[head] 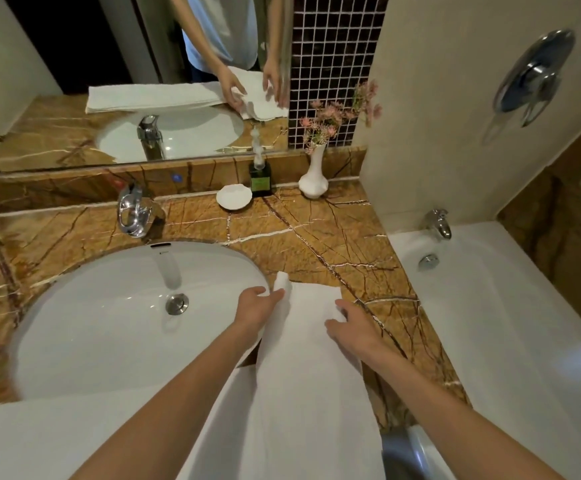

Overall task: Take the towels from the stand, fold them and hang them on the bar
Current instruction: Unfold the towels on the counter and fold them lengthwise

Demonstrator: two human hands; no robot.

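Two bare hands work a white towel (299, 358) spread on the marble counter (317, 237) just right of the sink (109, 306), its near end running off toward the person. Left hand (252, 308) pinches the towel's far left corner, lifted and curled. Right hand (349, 327) grips the right edge with bent fingers.
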